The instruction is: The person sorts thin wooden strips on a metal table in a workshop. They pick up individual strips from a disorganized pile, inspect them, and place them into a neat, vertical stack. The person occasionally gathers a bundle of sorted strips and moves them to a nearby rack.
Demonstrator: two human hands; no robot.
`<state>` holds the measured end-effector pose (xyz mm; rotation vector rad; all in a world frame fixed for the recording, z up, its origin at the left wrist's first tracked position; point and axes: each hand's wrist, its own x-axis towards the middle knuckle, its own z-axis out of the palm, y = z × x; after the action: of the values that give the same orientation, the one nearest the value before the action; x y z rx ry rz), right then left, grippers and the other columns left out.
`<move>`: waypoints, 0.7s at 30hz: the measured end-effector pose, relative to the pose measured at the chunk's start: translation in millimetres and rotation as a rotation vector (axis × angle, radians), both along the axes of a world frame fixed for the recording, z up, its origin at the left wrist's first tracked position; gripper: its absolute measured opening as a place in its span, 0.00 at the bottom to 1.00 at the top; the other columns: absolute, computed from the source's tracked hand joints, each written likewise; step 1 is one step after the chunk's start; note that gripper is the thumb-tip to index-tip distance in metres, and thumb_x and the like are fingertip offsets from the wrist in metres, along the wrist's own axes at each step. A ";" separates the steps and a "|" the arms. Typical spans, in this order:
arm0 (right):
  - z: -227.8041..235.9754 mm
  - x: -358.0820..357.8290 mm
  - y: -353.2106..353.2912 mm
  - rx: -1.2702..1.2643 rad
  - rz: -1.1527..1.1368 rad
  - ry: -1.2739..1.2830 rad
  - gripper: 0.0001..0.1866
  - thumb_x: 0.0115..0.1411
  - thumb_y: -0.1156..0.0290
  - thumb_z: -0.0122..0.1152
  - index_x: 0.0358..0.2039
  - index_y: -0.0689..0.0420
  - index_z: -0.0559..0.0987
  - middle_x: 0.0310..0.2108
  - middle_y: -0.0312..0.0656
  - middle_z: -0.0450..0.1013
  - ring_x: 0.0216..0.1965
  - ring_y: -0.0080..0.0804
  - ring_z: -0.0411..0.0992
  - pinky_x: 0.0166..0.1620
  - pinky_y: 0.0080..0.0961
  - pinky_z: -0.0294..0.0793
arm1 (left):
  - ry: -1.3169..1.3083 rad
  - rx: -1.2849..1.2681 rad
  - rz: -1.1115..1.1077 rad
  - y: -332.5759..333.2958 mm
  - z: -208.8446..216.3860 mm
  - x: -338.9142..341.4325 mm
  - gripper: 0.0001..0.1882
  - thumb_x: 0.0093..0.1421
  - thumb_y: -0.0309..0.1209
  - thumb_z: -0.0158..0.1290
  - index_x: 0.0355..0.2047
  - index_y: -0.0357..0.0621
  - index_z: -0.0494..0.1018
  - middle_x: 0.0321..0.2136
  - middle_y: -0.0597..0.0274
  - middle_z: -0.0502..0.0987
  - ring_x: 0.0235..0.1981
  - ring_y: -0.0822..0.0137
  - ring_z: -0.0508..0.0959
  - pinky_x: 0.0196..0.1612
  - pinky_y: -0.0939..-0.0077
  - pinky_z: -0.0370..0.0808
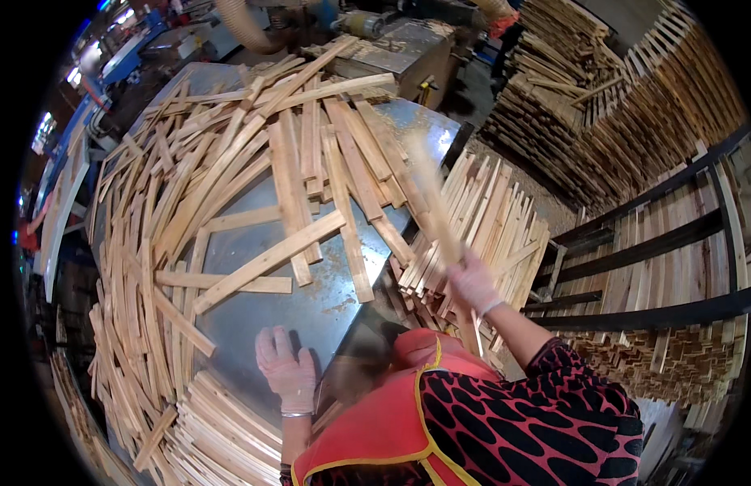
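Observation:
My right hand (473, 282), in a thin pale glove, is closed around the near end of a wooden slat (435, 194). The slat is smeared by motion and reaches away above a stack of slats (481, 219) at the right of the table. My left hand (285, 368), gloved too, rests on the bare metal tabletop (311, 316) near its front edge, fingers stretched out and holding nothing. Beyond it, a loose slat (270, 261) lies slantwise across another slat (230, 281).
A big jumbled heap of slats (197, 170) covers the table's left and far side. Neat rows of slats (221, 429) lie at the front left. A machine (384, 61) stands behind the table. Tall wood stacks (570, 121) and a dark metal rack (651, 243) line the right.

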<state>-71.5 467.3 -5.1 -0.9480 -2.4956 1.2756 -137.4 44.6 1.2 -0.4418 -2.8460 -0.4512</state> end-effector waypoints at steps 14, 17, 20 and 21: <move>-145.6 -157.1 152.8 -0.341 -0.296 -0.054 0.30 0.66 0.68 0.60 0.68 0.59 0.74 0.40 0.41 0.81 0.35 0.29 0.77 0.36 0.30 0.78 | -0.216 -0.317 0.098 -24.0 -15.2 -208.3 0.34 0.57 0.37 0.60 0.65 0.48 0.70 0.56 0.49 0.75 0.63 0.48 0.72 0.66 0.52 0.67; -117.5 -165.0 185.0 -0.092 -0.218 0.133 0.29 0.69 0.61 0.64 0.66 0.62 0.76 0.48 0.43 0.80 0.42 0.34 0.77 0.46 0.30 0.78 | -0.288 -0.372 -0.014 -16.6 -22.5 -205.3 0.24 0.59 0.34 0.56 0.57 0.52 0.76 0.41 0.57 0.82 0.46 0.51 0.81 0.52 0.55 0.77; -67.1 -200.4 182.9 -0.166 -0.217 0.386 0.31 0.73 0.69 0.62 0.73 0.63 0.67 0.56 0.40 0.77 0.44 0.26 0.74 0.53 0.29 0.77 | -0.335 -0.612 -0.190 2.8 -16.7 -150.2 0.14 0.62 0.34 0.53 0.48 0.52 0.78 0.34 0.55 0.84 0.35 0.51 0.84 0.38 0.56 0.81; -53.7 -216.7 175.3 -0.207 -0.170 0.444 0.31 0.74 0.70 0.61 0.74 0.62 0.67 0.57 0.42 0.76 0.45 0.27 0.74 0.55 0.29 0.77 | -0.536 -0.309 -0.117 3.3 -17.0 -129.1 0.20 0.63 0.35 0.54 0.55 0.49 0.76 0.35 0.52 0.83 0.32 0.48 0.83 0.38 0.52 0.80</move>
<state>-288.2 642.5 -58.7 -0.7903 -1.9368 1.5130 -266.5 47.8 -15.8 -0.6264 -3.4434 -0.1600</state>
